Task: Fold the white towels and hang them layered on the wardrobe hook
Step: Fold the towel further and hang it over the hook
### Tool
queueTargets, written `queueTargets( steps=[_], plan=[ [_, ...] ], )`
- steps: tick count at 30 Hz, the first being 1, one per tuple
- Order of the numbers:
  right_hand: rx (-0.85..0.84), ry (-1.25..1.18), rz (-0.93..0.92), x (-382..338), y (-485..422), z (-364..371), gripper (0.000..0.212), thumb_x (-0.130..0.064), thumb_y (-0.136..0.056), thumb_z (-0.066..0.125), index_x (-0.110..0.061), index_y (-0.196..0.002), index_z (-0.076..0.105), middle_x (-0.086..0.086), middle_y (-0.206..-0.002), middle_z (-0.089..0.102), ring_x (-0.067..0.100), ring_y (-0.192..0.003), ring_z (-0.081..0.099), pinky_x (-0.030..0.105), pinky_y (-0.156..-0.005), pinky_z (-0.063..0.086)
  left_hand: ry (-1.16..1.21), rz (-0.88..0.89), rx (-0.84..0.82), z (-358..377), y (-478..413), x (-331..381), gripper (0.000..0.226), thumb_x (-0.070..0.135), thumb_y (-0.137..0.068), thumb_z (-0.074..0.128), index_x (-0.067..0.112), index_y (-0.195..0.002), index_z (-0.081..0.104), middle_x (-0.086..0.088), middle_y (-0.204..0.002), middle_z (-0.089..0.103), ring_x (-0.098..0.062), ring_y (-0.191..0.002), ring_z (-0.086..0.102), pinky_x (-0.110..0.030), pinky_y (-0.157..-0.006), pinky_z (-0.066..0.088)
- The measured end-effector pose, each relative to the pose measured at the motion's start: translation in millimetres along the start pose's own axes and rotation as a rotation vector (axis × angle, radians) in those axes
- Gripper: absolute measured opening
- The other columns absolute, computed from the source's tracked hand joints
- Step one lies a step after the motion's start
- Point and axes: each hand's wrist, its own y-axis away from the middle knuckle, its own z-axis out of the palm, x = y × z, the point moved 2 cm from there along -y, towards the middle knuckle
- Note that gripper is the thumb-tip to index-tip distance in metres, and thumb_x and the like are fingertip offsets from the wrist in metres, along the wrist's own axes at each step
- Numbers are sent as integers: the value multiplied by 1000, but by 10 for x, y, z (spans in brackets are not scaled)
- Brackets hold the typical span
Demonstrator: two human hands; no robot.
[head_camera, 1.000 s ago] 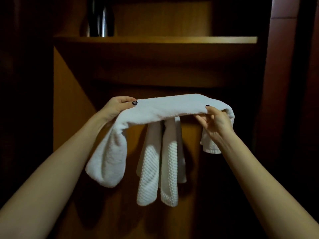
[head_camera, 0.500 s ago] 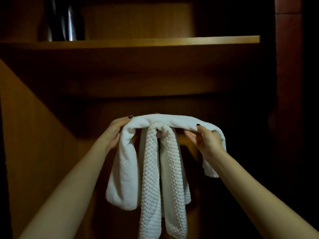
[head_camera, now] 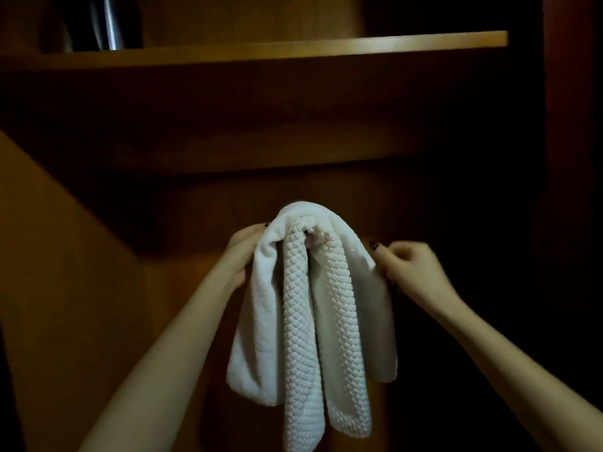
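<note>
A waffle-textured white towel (head_camera: 298, 337) hangs folded over the wardrobe hook (head_camera: 310, 239), of which only a small tip shows. A smooth white towel (head_camera: 264, 321) is draped over the waffle towel, with its two ends hanging down on either side. My left hand (head_camera: 243, 251) grips the smooth towel's left fold near the top, fingers behind the cloth. My right hand (head_camera: 409, 270) has curled fingers and pinches the smooth towel's right edge just below the hook's height.
A wooden shelf (head_camera: 326, 47) runs across above the hook, with a dark shiny metal object (head_camera: 104, 24) standing on it at the left. A slanted wooden side panel (head_camera: 65, 272) stands at the left. The right side of the wardrobe is dark.
The smooth towel, held stretched out in front of the waffle towel, has been lowered over the hook. Its ends now hang down and my hands have dropped to its sides.
</note>
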Motion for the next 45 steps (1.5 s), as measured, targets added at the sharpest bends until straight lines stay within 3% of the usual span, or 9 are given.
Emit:
queueTargets(
  steps=[4, 8, 14, 18, 24, 31, 37, 42, 45],
  plan=[
    [-59, 32, -254, -287, -239, -80, 8, -22, -93, 64, -23, -99, 70, -13, -89, 69, -6, -83, 60, 9, -76, 44, -28, 242, -82, 96, 280, 238, 21, 29, -102, 48, 28, -107, 69, 10, -105, 73, -5, -98, 68, -18, -73, 54],
    [-303, 39, -265, -282, -305, 191, 31, -24, -98, 58, -19, -128, 64, -10, -123, 66, 2, -113, 60, 25, -99, 47, -226, 367, -217, 264, 462, 303, 36, 39, -96, 56, 36, -132, 56, 11, -139, 56, -5, -127, 51, -27, -103, 46],
    [-91, 91, -348, -194, -378, 304, 22, -19, -100, 54, -13, -113, 71, -3, -106, 72, 3, -95, 63, 5, -71, 43, -281, 446, -64, 350, 522, 436, 30, 18, -102, 50, 16, -129, 62, 6, -127, 63, 5, -116, 55, -10, -95, 43],
    [-60, 78, -336, -131, -372, 324, 21, -16, -99, 54, -13, -111, 71, -2, -101, 73, 6, -92, 66, 15, -72, 49, -364, 459, -33, 421, 504, 548, 24, 18, -103, 47, 21, -115, 67, 17, -107, 66, 7, -101, 60, -8, -83, 46],
    [-45, -81, -281, -33, -163, 476, 20, -18, -100, 50, -22, -100, 69, -11, -85, 69, 5, -75, 64, 20, -58, 46, -232, 419, 3, 350, 799, 184, 35, 21, -103, 48, 27, -137, 49, 15, -134, 54, 4, -123, 50, -16, -100, 45],
    [-113, -229, -166, 253, 148, 580, 16, -30, -95, 52, -34, -102, 66, -20, -95, 69, -5, -90, 63, 12, -70, 48, -271, 307, 112, 207, 1280, -666, 39, 14, -99, 53, 12, -138, 50, 15, -120, 60, 4, -108, 58, -14, -92, 48],
    [-2, -246, -206, 107, -1, 601, 43, -29, -97, 54, -26, -140, 50, -19, -134, 55, -20, -108, 50, 2, -84, 42, -204, 424, 234, 403, 1047, -225, 43, 15, -100, 51, 18, -143, 46, 12, -133, 53, 5, -114, 51, -2, -90, 41],
    [67, -189, -256, -121, -150, 620, 27, -20, -98, 51, -21, -120, 66, -18, -102, 69, -8, -95, 62, 15, -78, 51, -131, 413, 229, 477, 866, 37, 31, 14, -101, 50, 15, -130, 57, 3, -124, 62, -9, -114, 58, -17, -92, 49],
    [114, -154, -254, -126, -201, 552, 22, -14, -97, 52, -17, -110, 69, -13, -91, 70, 0, -87, 65, 25, -75, 55, -127, 442, 220, 417, 814, 94, 28, 9, -100, 49, 11, -126, 59, 5, -117, 62, -8, -109, 58, -10, -87, 47]
  ],
)
